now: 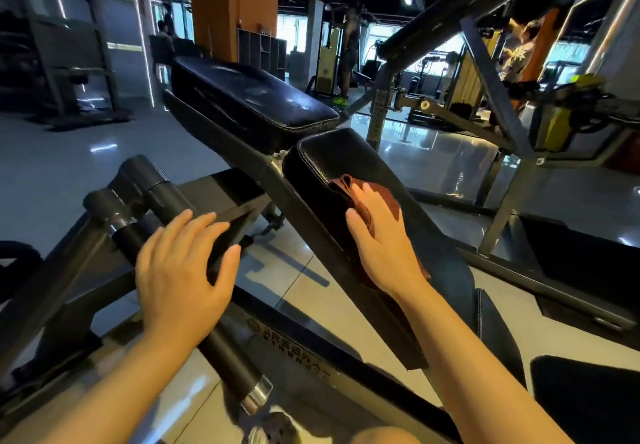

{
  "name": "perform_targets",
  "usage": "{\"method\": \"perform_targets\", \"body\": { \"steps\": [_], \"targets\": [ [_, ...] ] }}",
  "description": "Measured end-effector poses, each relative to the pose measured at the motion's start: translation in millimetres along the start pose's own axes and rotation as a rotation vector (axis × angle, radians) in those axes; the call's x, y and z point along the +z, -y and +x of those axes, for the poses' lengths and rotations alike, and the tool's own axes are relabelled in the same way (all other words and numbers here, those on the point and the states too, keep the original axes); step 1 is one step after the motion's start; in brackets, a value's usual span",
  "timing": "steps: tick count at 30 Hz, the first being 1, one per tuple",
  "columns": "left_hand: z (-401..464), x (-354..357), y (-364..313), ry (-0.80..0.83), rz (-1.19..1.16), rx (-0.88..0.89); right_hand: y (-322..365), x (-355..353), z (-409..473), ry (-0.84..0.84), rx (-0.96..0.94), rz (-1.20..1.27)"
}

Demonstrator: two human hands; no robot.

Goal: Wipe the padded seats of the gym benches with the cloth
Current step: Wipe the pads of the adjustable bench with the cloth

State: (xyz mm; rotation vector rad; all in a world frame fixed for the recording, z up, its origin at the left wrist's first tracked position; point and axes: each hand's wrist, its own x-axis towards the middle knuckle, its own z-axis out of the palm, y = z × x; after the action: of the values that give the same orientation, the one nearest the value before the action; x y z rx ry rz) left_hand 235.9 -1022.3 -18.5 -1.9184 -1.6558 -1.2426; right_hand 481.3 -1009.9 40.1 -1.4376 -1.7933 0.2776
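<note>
A black padded bench pad (332, 152) slopes from the centre down towards me. On it lies a brown cloth (363, 194), and my right hand (381, 239) presses flat on the cloth with straight fingers. A second, worn black pad (249, 97) continues the bench farther away. To the left, my left hand (180, 270) rests with spread fingers on a black frame bar (221, 350) of the machine, holding nothing.
Black roller pegs (138, 180) stick up at the left. A slanted steel frame (491, 83) crosses the upper right. A person (519, 52) stands at the far right and another (349, 48) trains in the back. Glossy tile floor (52, 166) surrounds the bench.
</note>
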Motion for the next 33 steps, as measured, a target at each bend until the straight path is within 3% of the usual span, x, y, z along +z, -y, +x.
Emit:
{"method": "perform_targets", "body": {
  "steps": [5, 9, 17, 22, 28, 31, 33],
  "targets": [
    [-6.4, -2.1, -2.2, 0.042, -0.034, 0.008, 55.2, 25.6, 94.6, 0.049, -0.19, -0.131],
    [11.8, -16.0, 11.4, 0.07, -0.038, 0.101, 57.8, 26.1, 121.5, 0.104, -0.238, -0.162],
    [70.0, -36.3, 54.6, 0.019, -0.029, -0.032, 16.8, 12.6, 84.2, 0.022, 0.015, -0.078],
    [75.0, -19.4, 52.4, 0.074, -0.011, 0.066, -7.6, 3.5, 70.4, 0.03, 0.106, -0.046],
    [69.5, -17.1, 47.1, 0.176, 0.109, 0.208, -56.3, -8.9, 54.6, -0.091, 0.445, -0.027],
    [68.0, -15.7, 45.7, 0.196, 0.111, 0.23, -47.4, -3.4, 77.6, -0.116, 0.47, -0.061],
    [68.3, -14.9, 45.5, 0.204, 0.106, 0.236, -19.6, 2.4, 102.0, -0.104, 0.381, -0.107]
  ]
}}
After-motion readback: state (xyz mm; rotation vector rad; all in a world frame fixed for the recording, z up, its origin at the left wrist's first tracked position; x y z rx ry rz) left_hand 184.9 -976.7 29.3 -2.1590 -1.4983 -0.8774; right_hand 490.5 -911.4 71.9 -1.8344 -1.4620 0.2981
